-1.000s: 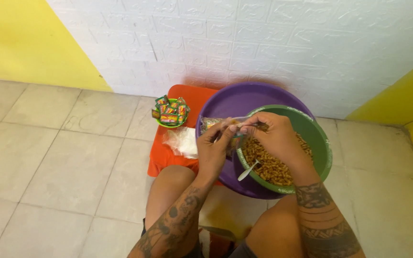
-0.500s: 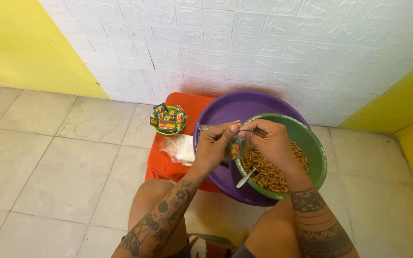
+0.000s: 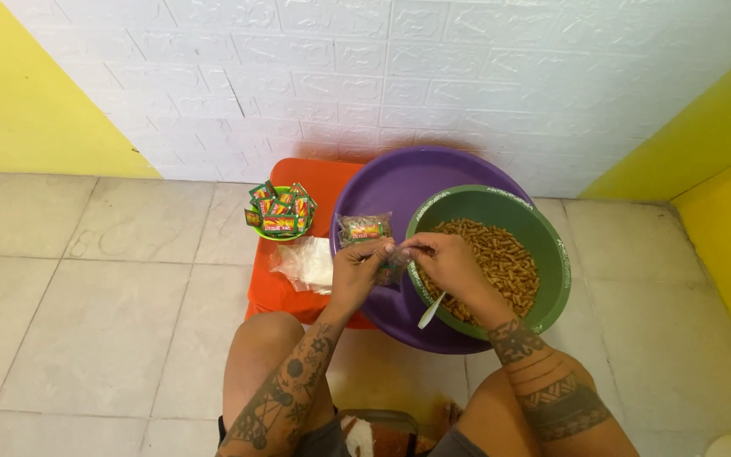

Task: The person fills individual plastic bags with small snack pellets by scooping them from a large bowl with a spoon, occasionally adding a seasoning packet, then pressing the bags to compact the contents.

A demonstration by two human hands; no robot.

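**Small snack packet held between both hands over the bowls**

A pale tiled floor (image 3: pixel 103 288) is seen below a white brick-pattern wall (image 3: pixel 433 68) with yellow painted sections at both sides. Against the wall an orange low stool (image 3: pixel 285 292) is set, and beside it, partly overlapping it, 1 large purple basin (image 3: pixel 399 182) is placed. Inside the basin 1 green bowl (image 3: pixel 543 245) is resting, filled with brown fried snack sticks (image 3: pixel 501 254); 1 white spoon (image 3: pixel 431 311) is leaned at its near edge.

The step in hand is judged to be the closing or pinching of a small clear packet (image 3: pixel 392 264). It is gripped at its top by the left hand (image 3: pixel 355 269) and the right hand (image 3: pixel 443 258), both with fingers closed narrowly on it, over the near left rim of the green bowl. Whether the packet is already sealed cannot be told, as it is largely covered by the fingers.

1 further filled packet (image 3: pixel 364 228) with a coloured label is lying in the basin, just behind the hands. On the stool 1 small green dish (image 3: pixel 281 211) is heaped with printed sachets; roughly 6 can be made out, though the exact count is unclear. 1 pile of empty clear bags (image 3: pixel 306 262) is lying next to it, near the left hand.

A steady pinch along the packet's top edge, kept level so nothing spills, is judged to be needed for the following move.
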